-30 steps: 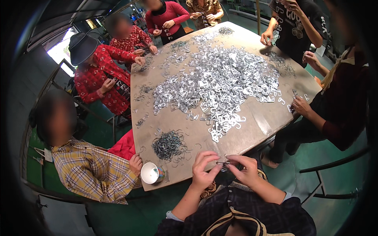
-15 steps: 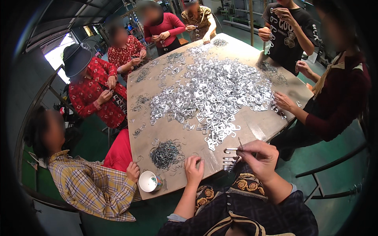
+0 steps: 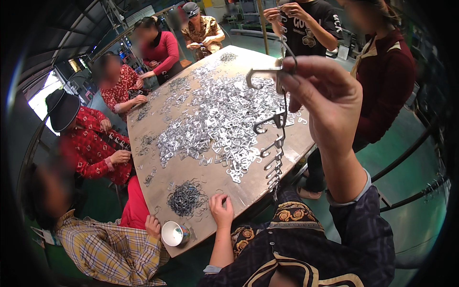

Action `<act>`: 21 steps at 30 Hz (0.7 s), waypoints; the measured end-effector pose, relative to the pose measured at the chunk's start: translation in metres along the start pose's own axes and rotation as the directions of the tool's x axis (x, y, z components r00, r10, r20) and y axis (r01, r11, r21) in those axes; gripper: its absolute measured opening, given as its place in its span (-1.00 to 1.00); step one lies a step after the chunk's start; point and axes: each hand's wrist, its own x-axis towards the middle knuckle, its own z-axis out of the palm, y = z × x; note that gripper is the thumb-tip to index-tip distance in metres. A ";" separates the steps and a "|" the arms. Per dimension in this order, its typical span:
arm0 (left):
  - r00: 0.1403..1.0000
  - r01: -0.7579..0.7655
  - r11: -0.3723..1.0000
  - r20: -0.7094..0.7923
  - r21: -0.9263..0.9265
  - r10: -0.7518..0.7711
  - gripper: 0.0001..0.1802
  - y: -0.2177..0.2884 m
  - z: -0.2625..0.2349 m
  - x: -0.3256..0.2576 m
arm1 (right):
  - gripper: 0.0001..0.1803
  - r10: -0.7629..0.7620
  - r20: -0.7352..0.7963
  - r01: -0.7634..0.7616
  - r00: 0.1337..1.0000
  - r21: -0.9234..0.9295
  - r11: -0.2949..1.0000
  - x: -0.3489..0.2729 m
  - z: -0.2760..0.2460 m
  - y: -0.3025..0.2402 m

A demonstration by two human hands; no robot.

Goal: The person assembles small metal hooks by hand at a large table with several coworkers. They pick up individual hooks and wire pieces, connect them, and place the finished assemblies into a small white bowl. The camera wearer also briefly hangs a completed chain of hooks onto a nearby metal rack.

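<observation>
Here right hand (image 3: 325,100) lifts strung metal clips (image 3: 273,143) — left hand (image 3: 221,210) rests on table (image 3: 229,184).

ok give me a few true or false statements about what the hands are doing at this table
1. The right hand is raised, holding up a hanging string of silver metal hook-shaped clips. True.
2. The left hand grips the small white cup. False: it rests flat on the brown table, and the cup stands apart to its left, by another person's hand.
3. A dark tangle of thin wire pieces lies on the table just left of the left hand. True.
4. The big spread of loose silver metal clips lies on the floor. False: it covers the middle of the table.
</observation>
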 end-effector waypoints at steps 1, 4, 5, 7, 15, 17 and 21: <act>1.000 0.001 1.000 0.002 -0.005 -0.001 -0.90 0.000 0.002 0.000 | -0.81 -0.035 -0.017 0.035 0.999 0.007 0.999 0.007 -0.002 -0.002; 0.999 -0.031 1.000 0.018 0.005 0.031 -0.90 -0.002 0.009 -0.001 | -0.78 -0.146 -0.055 0.138 0.988 -0.126 0.982 0.029 -0.016 -0.020; 0.998 -0.056 0.998 0.030 0.000 0.056 -0.90 -0.002 0.012 -0.002 | -0.78 -0.181 -0.075 0.167 0.981 -0.167 0.972 0.037 -0.022 -0.028; 1.000 0.021 0.998 0.014 -0.054 -0.021 -0.90 -0.009 0.013 -0.006 | -0.83 -0.239 -0.129 0.224 0.963 -0.116 0.968 0.053 -0.030 -0.041; 0.978 0.151 0.988 0.148 -0.025 -0.146 -0.84 0.018 -0.008 -0.003 | -0.88 -0.475 -0.226 0.385 0.850 -0.349 0.855 0.085 -0.091 -0.123; 0.991 0.055 0.998 0.122 -0.030 -0.051 -0.86 0.025 -0.009 -0.001 | -0.88 -0.589 -0.160 0.452 0.792 -0.494 0.742 0.094 -0.114 -0.146; 0.997 -0.039 0.998 0.070 -0.044 0.042 -0.88 0.018 0.000 -0.004 | -0.88 -0.563 -0.215 0.385 0.798 -0.538 0.750 0.088 -0.145 -0.197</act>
